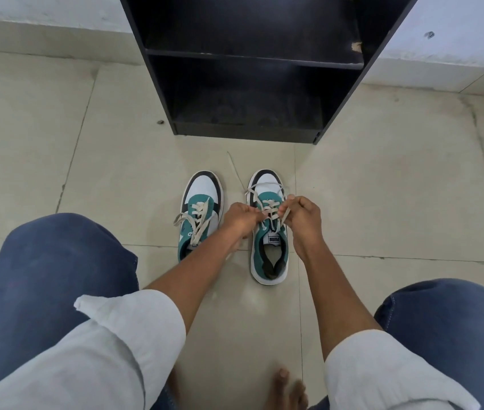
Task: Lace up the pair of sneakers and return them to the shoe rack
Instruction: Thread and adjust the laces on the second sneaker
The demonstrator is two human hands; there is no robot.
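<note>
Two green, white and black sneakers stand side by side on the tiled floor, toes toward the black shoe rack (252, 84). The left sneaker (202, 202) has its cream laces threaded and lying loose over its side. Over the right sneaker (269, 255) both my hands work the cream lace (267, 187). My left hand (242, 217) pinches one end at the eyelets, and my right hand (303, 214) pinches the other end. One loose strand trails on the floor toward the rack.
The rack's lower shelf (246, 113) is dark and holds nothing, a short way beyond the toes. My blue-trousered knees (57, 276) frame the shoes on both sides, and bare toes (288, 389) show at the bottom edge. A white wall (456, 39) runs behind.
</note>
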